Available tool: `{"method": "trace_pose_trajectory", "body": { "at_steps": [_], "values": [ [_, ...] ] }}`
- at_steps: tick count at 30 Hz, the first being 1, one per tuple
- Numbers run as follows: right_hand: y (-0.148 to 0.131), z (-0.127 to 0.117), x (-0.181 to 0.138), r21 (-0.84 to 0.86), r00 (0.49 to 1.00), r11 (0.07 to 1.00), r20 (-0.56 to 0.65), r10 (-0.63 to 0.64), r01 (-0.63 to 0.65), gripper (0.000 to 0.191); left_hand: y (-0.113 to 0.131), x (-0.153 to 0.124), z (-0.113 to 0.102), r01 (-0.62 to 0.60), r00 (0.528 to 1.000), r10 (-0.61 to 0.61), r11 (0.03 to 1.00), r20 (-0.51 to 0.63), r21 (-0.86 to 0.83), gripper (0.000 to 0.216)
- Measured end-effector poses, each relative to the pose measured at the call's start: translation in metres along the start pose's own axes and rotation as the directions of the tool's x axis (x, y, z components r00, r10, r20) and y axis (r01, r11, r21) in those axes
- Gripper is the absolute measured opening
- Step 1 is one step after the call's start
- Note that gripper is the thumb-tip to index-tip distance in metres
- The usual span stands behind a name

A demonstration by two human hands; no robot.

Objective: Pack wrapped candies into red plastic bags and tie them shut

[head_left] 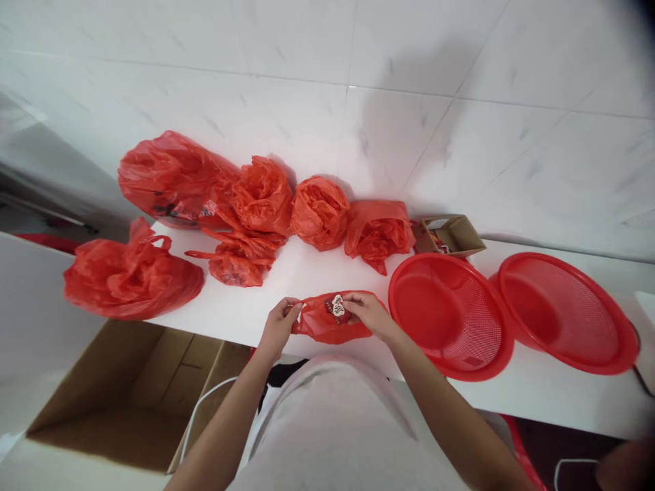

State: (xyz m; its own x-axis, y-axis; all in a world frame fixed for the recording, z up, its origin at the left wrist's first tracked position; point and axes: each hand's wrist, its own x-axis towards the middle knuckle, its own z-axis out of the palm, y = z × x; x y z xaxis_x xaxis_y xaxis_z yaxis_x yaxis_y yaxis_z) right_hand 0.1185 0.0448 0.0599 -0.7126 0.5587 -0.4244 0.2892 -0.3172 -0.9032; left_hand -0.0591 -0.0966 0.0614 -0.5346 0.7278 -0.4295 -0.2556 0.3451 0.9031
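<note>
Thin, translucent red plastic bag [320,329]: located at the lower centre of the frame, over the white tabletop [225,315]. The film is elongated from left to right, lightly creased and glossy. Small, dark red, flat piece [336,310]: positioned at the bag's upper middle; its face carries a cream, irregular emblem with dark characters, too small to read. Whether this piece lies on or inside the bag cannot be told. Left hand [280,329]: grip narrow, pinching the bag's left end between thumb and fingers. Right hand [371,315]: grip narrow, fingertips holding the flat piece at its right edge.
</note>
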Motion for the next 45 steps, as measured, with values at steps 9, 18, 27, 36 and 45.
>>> {"method": "trace_pose_trajectory", "body": {
  "at_steps": [9, 18, 27, 36, 45],
  "values": [
    [-0.004, 0.005, -0.008, -0.465, 0.959, 0.862, -0.086, -0.271, 0.202, 0.025, 0.004, -0.001, 0.003, -0.011, 1.0, 0.011, 0.999, -0.001, 0.037, 0.037],
    [0.012, 0.003, -0.005, -0.737, 0.873, 0.639, -0.141, -0.467, 0.222, 0.031, 0.012, -0.009, 0.002, -0.005, 1.0, 0.006, 0.997, -0.012, 0.075, 0.038],
    [0.023, -0.044, -0.034, -0.9, 0.78, 0.427, -0.33, -0.531, -0.09, 0.039, 0.013, -0.02, -0.006, 0.018, 0.999, -0.022, 0.991, 0.029, 0.129, 0.05],
    [-0.027, -0.057, -0.071, -0.442, 0.712, 0.876, -0.552, -0.435, 0.192, 0.025, 0.045, -0.018, -0.034, -0.145, 0.981, 0.133, 0.986, -0.142, -0.084, 0.035],
    [-0.055, -0.046, -0.077, -0.369, 0.76, 0.889, -0.485, -0.433, 0.271, 0.024, 0.078, -0.025, -0.042, -0.253, 0.951, 0.216, 0.954, -0.22, -0.161, 0.031]
  ]
}}
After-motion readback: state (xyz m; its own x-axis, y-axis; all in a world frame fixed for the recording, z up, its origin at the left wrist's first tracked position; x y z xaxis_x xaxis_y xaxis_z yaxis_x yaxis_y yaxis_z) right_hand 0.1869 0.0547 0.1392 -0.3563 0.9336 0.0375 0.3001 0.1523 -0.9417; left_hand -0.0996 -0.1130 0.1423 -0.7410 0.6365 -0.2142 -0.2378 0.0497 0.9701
